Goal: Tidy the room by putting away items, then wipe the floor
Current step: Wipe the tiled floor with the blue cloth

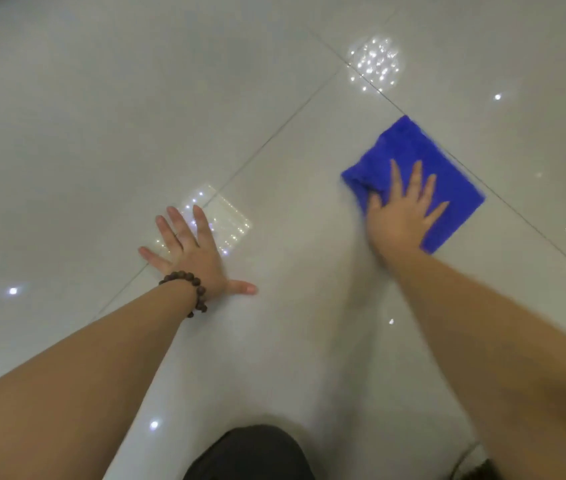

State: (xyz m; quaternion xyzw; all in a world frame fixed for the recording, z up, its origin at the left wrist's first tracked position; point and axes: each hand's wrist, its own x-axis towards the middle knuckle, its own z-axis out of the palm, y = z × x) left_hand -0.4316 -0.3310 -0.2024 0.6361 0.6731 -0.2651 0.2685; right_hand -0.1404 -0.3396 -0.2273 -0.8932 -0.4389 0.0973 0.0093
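Observation:
A folded blue cloth (423,154) lies flat on the glossy pale tiled floor (101,116), right of centre. My right hand (402,213) presses down on its near left part with fingers spread, the thumb tucked at the cloth's bunched left edge. My left hand (191,254) rests palm-down on the bare floor to the left, fingers spread, holding nothing. A dark bead bracelet (188,289) circles that wrist. The cloth's outline is slightly blurred.
Thin grout lines (274,133) cross the tiles diagonally. Bright ceiling-light reflections (375,64) glint on the floor. A dark-clothed knee (250,455) shows at the bottom edge between my arms.

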